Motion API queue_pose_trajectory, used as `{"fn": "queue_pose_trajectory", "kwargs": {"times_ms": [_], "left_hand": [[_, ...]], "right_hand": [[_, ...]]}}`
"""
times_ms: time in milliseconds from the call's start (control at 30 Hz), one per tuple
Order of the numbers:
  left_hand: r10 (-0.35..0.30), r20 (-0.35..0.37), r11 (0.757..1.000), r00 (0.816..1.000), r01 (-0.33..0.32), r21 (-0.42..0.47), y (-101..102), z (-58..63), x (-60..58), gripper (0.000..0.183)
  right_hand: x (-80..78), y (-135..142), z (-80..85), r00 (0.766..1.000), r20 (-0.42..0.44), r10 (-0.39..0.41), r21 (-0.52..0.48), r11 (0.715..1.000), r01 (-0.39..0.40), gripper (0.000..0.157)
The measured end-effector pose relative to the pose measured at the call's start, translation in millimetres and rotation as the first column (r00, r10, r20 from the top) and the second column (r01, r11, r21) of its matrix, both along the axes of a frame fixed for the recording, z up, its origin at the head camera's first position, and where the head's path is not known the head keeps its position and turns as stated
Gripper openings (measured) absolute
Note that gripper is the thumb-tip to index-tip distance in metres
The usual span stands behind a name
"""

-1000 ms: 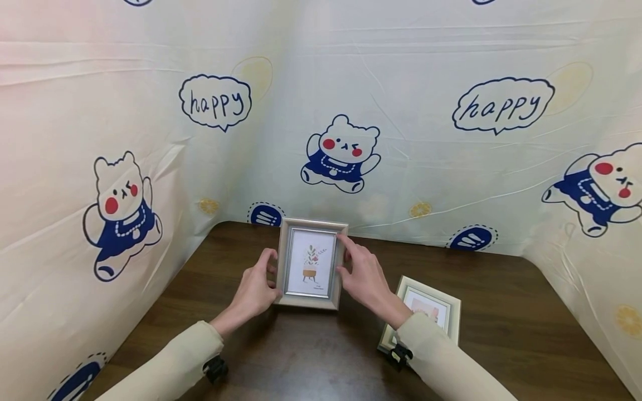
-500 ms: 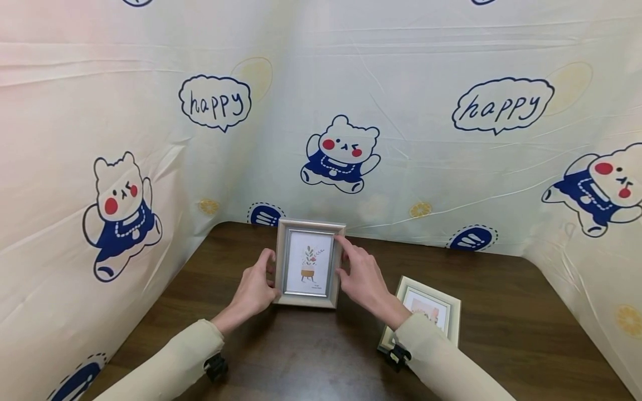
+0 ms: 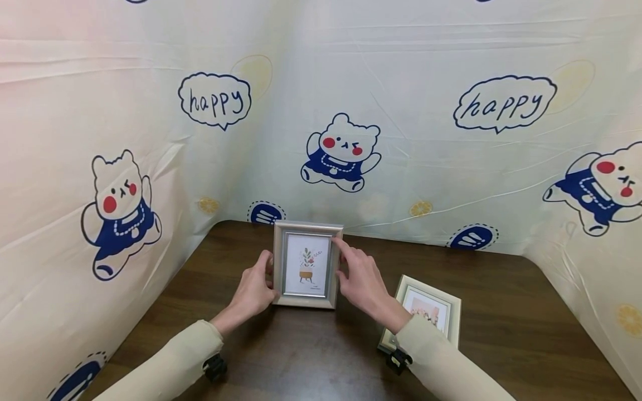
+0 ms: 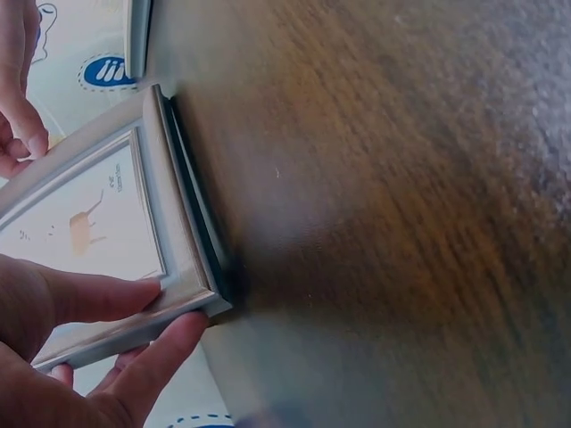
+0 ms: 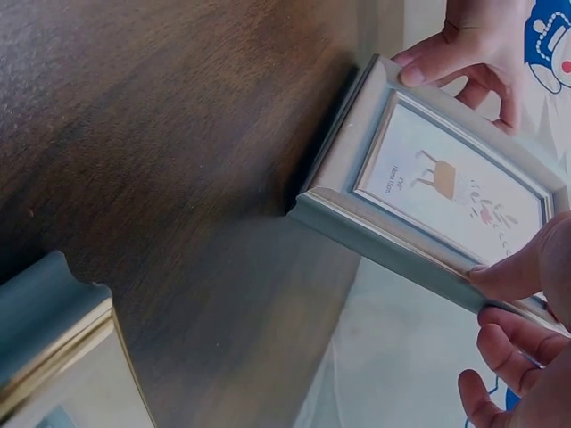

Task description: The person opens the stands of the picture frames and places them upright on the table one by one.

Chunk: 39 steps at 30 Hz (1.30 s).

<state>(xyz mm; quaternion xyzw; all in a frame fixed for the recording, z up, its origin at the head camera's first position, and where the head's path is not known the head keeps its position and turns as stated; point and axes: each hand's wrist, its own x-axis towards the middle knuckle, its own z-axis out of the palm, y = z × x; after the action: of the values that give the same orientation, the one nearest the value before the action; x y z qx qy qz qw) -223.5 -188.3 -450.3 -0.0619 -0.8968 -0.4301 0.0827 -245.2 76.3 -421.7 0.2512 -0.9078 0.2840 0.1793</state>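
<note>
we see the fingers (image 4: 174, 343) of the left hand (image 3: 251, 291) bent in a pinch at the lower left of the picture frame (image 3: 307, 262), parted by little more than its border, the thumb (image 4: 107, 300) on the front and a fingertip against the outer edge. on the far side from that grip, we find the right hand (image 3: 366, 279) holding the right border in the same manner, one digit pressed on the front and the others curled along the side. the picture frame faces us, leaning back at the far middle of the table (image 3: 301, 356); whether its lower edge touches the wood we cannot tell. inside we make out a print of an orange pot (image 3: 306, 274) on legs with leafy sprigs. nearer and to the right, we see a second frame (image 3: 428, 309), set at an angle and partly covered by the right sleeve (image 3: 446, 356). a dark device (image 3: 214, 367) sits at the left cuff. behind the table, we face a pale cloth (image 3: 401, 61) printed with bears and the word happy.
</note>
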Motion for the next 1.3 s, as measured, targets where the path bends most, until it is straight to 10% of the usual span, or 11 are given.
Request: {"fn": "queue_pose_trajectory", "kwargs": {"times_ms": [1300], "left_hand": [[0.014, 0.031, 0.991, 0.999, -0.009, -0.135, -11, 5.7, 1.0, 0.051]], "right_hand": [[8.6, 10, -2.4, 0.995, -0.096, 0.037, 0.022, 0.999, -0.035, 0.08]]}}
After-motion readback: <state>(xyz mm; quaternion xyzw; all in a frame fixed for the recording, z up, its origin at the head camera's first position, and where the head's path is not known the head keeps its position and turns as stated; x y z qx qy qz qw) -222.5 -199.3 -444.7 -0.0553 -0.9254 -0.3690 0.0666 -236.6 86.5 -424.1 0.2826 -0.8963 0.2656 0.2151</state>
